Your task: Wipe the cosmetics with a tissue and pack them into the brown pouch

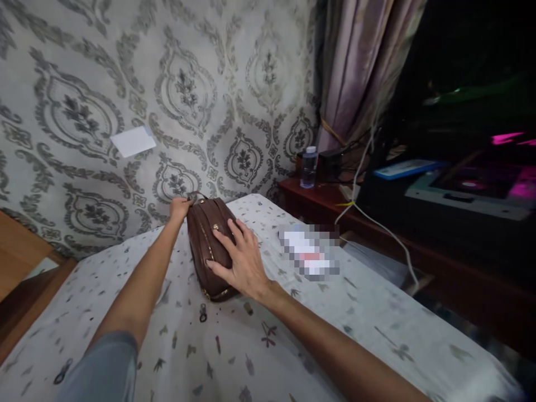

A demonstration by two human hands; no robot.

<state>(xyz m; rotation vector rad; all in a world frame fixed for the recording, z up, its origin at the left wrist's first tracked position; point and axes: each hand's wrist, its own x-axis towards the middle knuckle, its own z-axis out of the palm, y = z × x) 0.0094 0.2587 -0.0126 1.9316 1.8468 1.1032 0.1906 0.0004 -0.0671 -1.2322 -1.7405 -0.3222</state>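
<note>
A brown leather bag (209, 245) with gold-coloured zippers and small metal studs lies on the patterned white sheet (201, 357). At its far left corner, next to a strap loop, my left hand (180, 208) is closed on the bag's end; part of its fingers is hidden. My right hand (243, 257) rests on the bag's upper face with fingers spread, the thumb near a zipper.
Right of the bag lies a blurred-out item (307, 251). A clear bottle (309, 167) with a white cap stands on a dark red wooden table (288, 190). A white cable (385, 223) hangs over its front. Patterned wallpaper (184, 89) rises behind; a wooden edge (37, 312) is at left.
</note>
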